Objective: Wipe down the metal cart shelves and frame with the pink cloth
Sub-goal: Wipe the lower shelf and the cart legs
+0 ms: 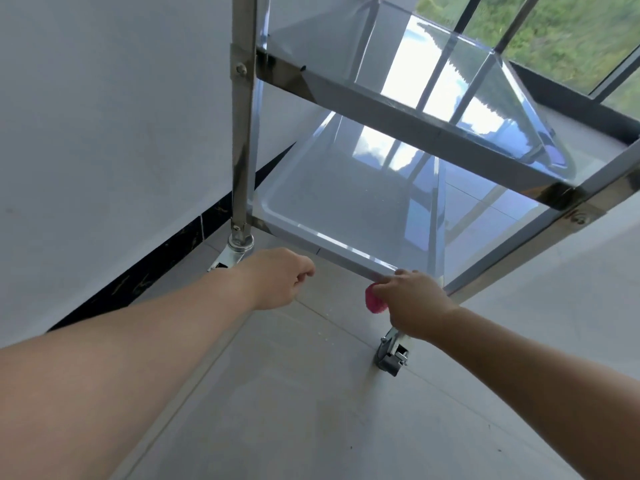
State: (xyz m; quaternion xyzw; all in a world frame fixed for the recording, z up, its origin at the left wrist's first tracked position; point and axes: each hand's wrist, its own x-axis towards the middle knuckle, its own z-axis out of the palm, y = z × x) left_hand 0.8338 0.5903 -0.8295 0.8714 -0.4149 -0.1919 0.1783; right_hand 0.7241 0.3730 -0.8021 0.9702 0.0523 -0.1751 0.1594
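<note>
One metal cart [244, 140] on a tiled floor [277, 393]: two shelves in view, upper shelf [398, 114] and lower shelf [311, 245], two front posts, two casters [391, 355]. One pink cloth [374, 301]. Two bare hands.

Right hand [412, 303] grips the cloth, fingers closed round it. The wad bulges out at the thumb side, left of the knuckles, just under the lower shelf's front rim near the right front post. Visible part is bunched, longer from top to bottom, hanging toward the floor.

Left hand [277, 277] hovers beside the rim's left half, fingers curled in, nothing seen in them.
</note>
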